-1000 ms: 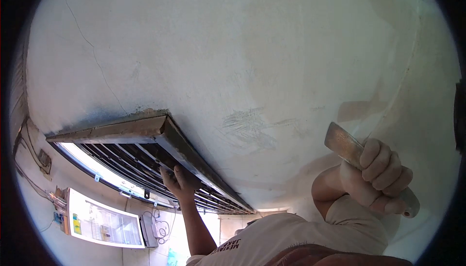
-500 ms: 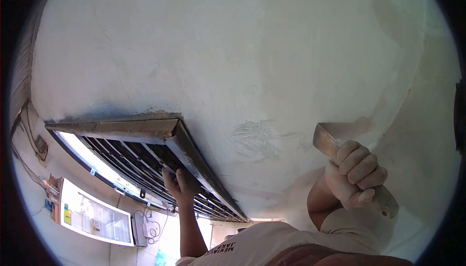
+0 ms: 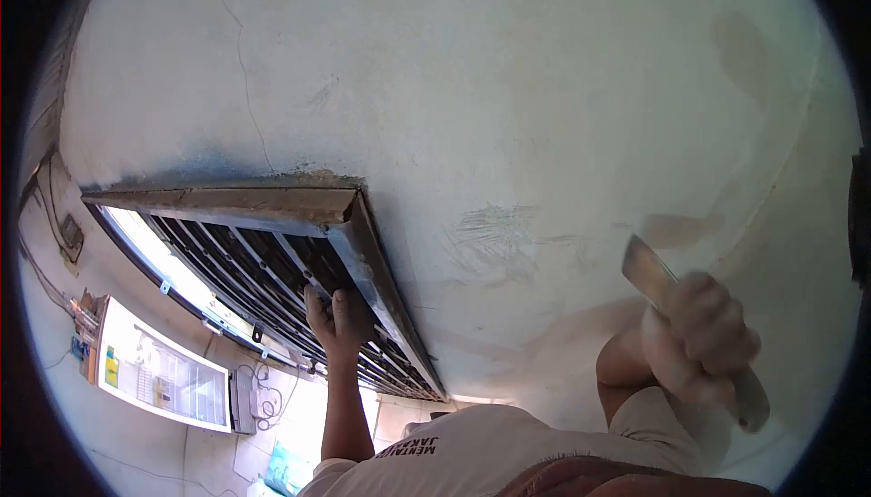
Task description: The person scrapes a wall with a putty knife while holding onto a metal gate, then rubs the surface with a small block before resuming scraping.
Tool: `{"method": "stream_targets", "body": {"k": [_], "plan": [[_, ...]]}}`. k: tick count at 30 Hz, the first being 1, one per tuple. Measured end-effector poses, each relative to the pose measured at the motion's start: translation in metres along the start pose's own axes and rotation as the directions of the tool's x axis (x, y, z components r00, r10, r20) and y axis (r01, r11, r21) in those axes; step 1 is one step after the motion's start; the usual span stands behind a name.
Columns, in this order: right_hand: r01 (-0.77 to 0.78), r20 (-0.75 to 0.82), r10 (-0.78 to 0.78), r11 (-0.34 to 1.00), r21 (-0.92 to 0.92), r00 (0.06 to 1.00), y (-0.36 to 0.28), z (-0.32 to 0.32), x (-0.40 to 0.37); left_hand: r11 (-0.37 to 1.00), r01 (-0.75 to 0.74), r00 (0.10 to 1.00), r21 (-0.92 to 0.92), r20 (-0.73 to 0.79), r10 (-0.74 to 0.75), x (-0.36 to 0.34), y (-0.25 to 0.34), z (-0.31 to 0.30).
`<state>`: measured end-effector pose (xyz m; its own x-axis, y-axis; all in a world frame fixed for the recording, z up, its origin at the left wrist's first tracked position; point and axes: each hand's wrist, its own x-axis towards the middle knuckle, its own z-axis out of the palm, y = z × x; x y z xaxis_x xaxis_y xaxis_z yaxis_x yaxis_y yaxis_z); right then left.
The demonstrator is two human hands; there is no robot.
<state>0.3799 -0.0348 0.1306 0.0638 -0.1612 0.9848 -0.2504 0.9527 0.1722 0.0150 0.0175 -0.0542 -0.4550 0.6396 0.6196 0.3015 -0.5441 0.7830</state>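
My right hand, blurred by motion, is wrapped round the handle of a scraper. The flat metal blade points up and left, close to the pale wall; whether it touches cannot be told. My left hand has its fingers on the dark metal bars of a window grille, near the frame's right side. A patch of scratch marks shows on the wall between the two hands. A thin crack runs down to the top of the window frame.
At the lower left stands a glass-fronted display case, with cables beside it. A small box with wires is fixed to the wall at the far left. A dark object shows at the right edge.
The view has shifted, so the window frame sits higher. My right hand and the scraper have moved right and slightly down in the picture. My left hand stays on the grille.
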Motion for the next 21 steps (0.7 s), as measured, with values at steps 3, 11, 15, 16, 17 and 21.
{"method": "stream_targets", "body": {"k": [3,11,15,16,17,21], "plan": [[0.142,-0.091,-0.133,0.985,0.099,0.987,-0.007,0.009,-0.007,1.0,0.008,0.999,0.014,-0.048,-0.007,-0.002,-0.005,-0.001],[0.045,-0.163,-0.052,0.998,-0.042,0.985,0.035,0.012,-0.035,0.999,-0.051,0.998,0.005,-0.048,0.051,0.001,-0.003,0.0],[0.018,-0.142,-0.023,0.999,-0.037,0.99,0.033,0.01,-0.034,0.998,-0.052,0.998,0.02,-0.021,0.052,0.005,0.013,0.002],[0.008,-0.14,-0.014,0.999,-0.044,0.99,0.032,0.01,-0.033,0.995,-0.074,0.997,0.067,-0.003,0.074,0.007,0.018,0.002],[0.009,-0.087,-0.012,0.999,-0.044,0.996,0.033,0.009,-0.032,0.989,-0.118,0.993,0.093,-0.005,0.119,0.01,0.024,0.004],[0.018,0.049,-0.015,0.998,-0.064,0.999,0.035,0.008,-0.028,0.998,-0.057,0.997,-0.015,-0.046,0.056,0.004,-0.002,0.003]]}}
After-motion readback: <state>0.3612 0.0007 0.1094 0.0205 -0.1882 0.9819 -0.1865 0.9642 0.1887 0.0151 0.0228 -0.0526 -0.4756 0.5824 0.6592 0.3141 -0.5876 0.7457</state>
